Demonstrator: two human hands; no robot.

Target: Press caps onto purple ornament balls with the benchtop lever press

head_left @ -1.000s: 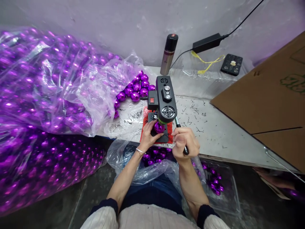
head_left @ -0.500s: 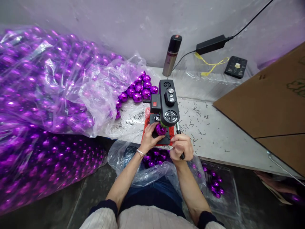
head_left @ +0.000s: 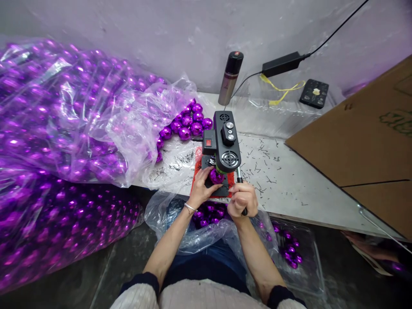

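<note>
A small black press-like machine (head_left: 226, 138) with a red switch stands on a red mat (head_left: 197, 171) at the bench's front edge. Beneath its round head sits a shiny purple faceted ball (head_left: 216, 175). My left hand (head_left: 202, 189) grips that ball between thumb and fingers. My right hand (head_left: 243, 198) is wrapped round the machine's lever handle (head_left: 239, 175), on the right side. The top of the ball is hidden by the machine's head. More purple balls (head_left: 210, 213) lie in clear plastic over my lap.
Loose purple balls (head_left: 185, 133) spill from a big clear bag (head_left: 64, 107) at left. A spray can (head_left: 231, 78), a black power adapter (head_left: 281, 64) and a dark flat box (head_left: 314, 93) are at the back. A cardboard box (head_left: 363, 141) stands right; black scraps dot the bench (head_left: 283, 189).
The view has shifted slightly. Both hands keep their places, the left on the ball and the right on the lever handle.
</note>
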